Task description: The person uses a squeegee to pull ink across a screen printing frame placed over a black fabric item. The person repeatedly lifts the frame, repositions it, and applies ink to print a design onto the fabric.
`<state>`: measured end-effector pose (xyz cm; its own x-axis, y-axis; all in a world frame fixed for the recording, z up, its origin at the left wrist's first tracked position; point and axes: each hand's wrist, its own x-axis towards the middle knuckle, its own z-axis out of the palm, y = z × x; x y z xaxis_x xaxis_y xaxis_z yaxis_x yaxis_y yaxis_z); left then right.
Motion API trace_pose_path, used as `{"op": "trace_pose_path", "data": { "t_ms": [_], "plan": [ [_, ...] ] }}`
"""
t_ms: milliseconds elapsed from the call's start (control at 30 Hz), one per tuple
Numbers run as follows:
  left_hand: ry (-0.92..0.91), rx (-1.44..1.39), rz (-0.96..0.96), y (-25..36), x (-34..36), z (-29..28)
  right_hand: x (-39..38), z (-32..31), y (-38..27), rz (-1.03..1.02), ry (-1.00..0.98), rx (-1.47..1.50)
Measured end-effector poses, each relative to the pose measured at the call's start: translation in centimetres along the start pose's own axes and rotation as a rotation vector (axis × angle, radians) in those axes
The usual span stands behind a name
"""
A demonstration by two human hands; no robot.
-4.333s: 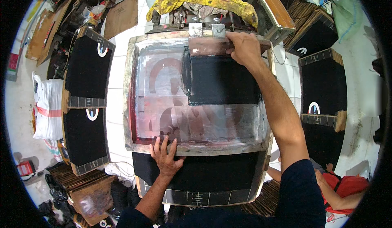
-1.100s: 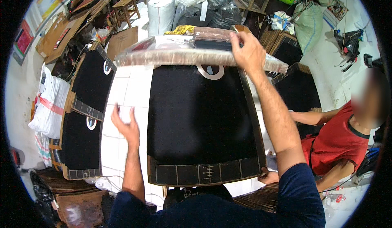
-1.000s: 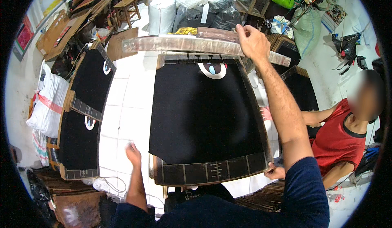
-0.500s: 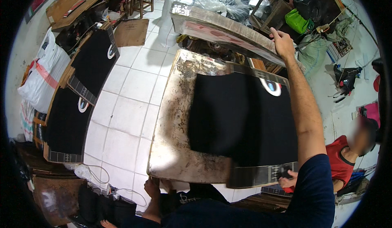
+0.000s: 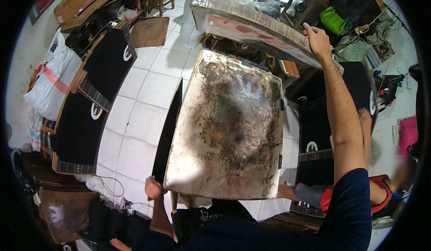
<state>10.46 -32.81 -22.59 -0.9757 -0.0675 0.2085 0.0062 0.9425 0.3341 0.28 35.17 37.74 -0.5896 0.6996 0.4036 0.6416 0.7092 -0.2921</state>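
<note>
My right hand [image 5: 318, 42] is closed on the right end of a raised wooden printing screen frame [image 5: 256, 24], tilted up above the worktable's far side. Beneath it the worktable [image 5: 233, 129] shows its bare, pale top, stained dark with paint. My left hand [image 5: 153, 188], low by the table's near left corner, is closed on the near end of a thin black panel [image 5: 167, 143]. That panel stands edge-on along the table's left side, partly hidden by it.
At right, a co-worker in a red top [image 5: 379, 190] has one hand near a black panel [image 5: 357, 87] and another hand [image 5: 286, 191] by the table's near right corner. More black panels [image 5: 78, 132] lie at left, along the white tiled floor [image 5: 139, 120].
The black panel on the tabletop has gone; a black panel is now over at the right by the co-worker. My left hand moved left and up, and a black panel appeared beside it.
</note>
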Motion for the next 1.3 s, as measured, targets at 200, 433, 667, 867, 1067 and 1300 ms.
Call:
{"op": "trace_pose_path", "data": {
  "t_ms": [200, 433, 667, 867, 1067, 1300],
  "plan": [
    [-0.067, 0.081, -0.12, 1.2, 9.5, -6.5, 0.3, 0.2, 0.2, 0.012, -0.003, -0.013],
    [0.071, 0.126, -0.176, -0.5, 15.3, -21.5, 0.7, 0.5, 0.7, 0.018, -0.036, -0.053],
    [0.424, -0.271, -0.019, -8.6, 18.2, -43.9, 0.9, 0.5, 0.6, 0.017, -0.014, -0.051],
    [0.355, -0.62, -0.064, -20.0, 20.6, -57.9, 0.2, 0.4, 0.4, -0.006, -0.023, -0.042],
    [0.402, -0.8, -0.38, -18.3, 17.4, -49.5, -0.9, 0.5, 0.1, 0.008, 0.002, -0.056],
    [0.05, -0.797, -0.418, -9.7, 10.2, -28.4, -1.6, 0.8, 0.2, -0.002, 0.037, -0.051]
  ]
}}
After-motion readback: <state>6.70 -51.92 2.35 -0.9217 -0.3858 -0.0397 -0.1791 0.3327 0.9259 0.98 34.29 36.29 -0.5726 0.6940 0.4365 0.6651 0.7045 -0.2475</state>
